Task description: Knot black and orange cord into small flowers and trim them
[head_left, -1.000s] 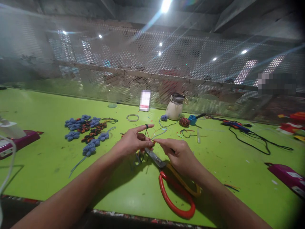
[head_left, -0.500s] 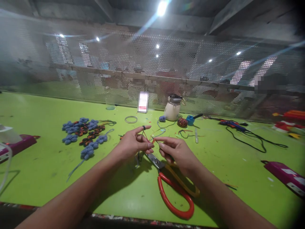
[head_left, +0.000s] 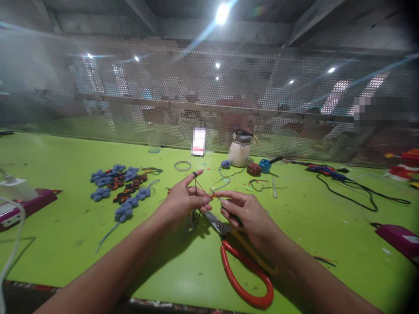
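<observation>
My left hand pinches a small piece of orange-red and dark yarn between thumb and fingers. From there a strand runs up around the raised index finger, where a dark band shows. Close against it, my right hand is closed on a thin crochet hook, its tip at the yarn and most of its handle hidden by the fingers. Beneath both hands lie large scissors with red and yellow handles, their blade tips hidden under the left hand.
Blue crocheted flowers and dark orange ones lie at left. Behind the hands are a bangle-like ring, a yarn ball, a jar, a blue pot and a phone. Purple power strips flank the table.
The view has shifted slightly, so the table things sit a little further right. My right hand has tilted a bit with the hook at the yarn; my left hand keeps its pinch.
</observation>
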### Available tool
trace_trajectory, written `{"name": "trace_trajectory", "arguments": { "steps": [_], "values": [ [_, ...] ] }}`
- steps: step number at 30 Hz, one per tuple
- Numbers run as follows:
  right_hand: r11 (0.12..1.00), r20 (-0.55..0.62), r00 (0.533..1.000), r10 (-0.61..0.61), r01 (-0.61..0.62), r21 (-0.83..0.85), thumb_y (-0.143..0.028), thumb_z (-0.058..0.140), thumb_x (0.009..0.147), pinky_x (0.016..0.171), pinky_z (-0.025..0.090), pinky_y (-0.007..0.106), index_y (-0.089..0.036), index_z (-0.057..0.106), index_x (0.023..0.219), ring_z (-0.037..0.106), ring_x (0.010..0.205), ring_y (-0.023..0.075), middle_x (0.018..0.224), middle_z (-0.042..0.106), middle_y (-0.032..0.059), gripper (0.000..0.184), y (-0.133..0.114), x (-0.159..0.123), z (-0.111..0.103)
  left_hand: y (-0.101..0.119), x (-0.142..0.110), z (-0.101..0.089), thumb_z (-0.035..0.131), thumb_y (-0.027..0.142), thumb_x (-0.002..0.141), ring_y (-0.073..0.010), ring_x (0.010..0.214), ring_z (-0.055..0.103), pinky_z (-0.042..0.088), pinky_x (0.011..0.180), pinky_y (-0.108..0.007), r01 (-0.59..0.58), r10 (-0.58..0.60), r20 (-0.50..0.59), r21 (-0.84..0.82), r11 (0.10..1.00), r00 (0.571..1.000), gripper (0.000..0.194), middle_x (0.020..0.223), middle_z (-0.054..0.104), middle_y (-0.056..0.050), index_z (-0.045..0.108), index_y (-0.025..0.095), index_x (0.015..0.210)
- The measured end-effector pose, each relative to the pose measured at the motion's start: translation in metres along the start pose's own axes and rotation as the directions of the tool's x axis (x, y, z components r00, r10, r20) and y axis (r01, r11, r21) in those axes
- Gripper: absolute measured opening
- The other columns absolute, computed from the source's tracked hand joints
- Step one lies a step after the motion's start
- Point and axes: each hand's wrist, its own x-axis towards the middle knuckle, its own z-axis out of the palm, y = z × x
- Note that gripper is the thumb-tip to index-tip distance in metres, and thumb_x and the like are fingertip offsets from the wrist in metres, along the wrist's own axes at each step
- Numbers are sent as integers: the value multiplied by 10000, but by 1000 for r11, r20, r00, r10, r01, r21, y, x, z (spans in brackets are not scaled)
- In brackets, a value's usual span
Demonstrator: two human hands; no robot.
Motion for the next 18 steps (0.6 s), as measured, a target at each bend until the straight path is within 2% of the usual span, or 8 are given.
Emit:
{"name": "trace_trajectory", "arguments": {
  "steps": [2,7,12,15,18],
  "values": [
    [999,-2,1000,-16,15,-37,-287,622,721,382,199,177,-107,622,987,311,376,34,483,458,-62,321,0,0,1,0,0,-1,724,83,609,-159,584,625,466,552,-264,-20,20,-13,-1,1000,1000,888,668,621,0,257,166,1360],
    [991,-12,999,-52,50,-126,-320,593,733,379,198,182,-106,632,976,296,386,45,485,434,-60,326,3,2,1,0,2,-3,705,99,630,-153,592,622,467,566,-260,-12,11,11,58,998,1000,646,635,612,-11,443,77,1221],
    [954,-28,986,-163,150,-261,-279,534,783,387,230,194,-107,626,1038,296,400,63,484,402,-60,322,6,3,-1,1,0,0,705,113,632,-143,575,608,451,543,-252,3,-6,50,55,998,999,638,610,598,8,450,105,1217],
    [852,-41,945,-325,274,-447,-184,486,805,479,361,223,-166,624,1093,441,482,100,558,531,-17,320,10,1,-1,1,-1,3,723,138,621,-135,560,597,439,530,-242,-19,15,66,59,998,998,645,598,590,13,463,107,1210],
    [709,-7,874,-485,388,-589,-121,461,801,687,449,303,-215,646,1067,594,733,168,860,683,50,337,14,-1,1,0,-1,2,744,156,597,-135,560,595,427,517,-231,-28,24,63,59,998,998,705,602,593,11,446,110,1235]
  ]
}}
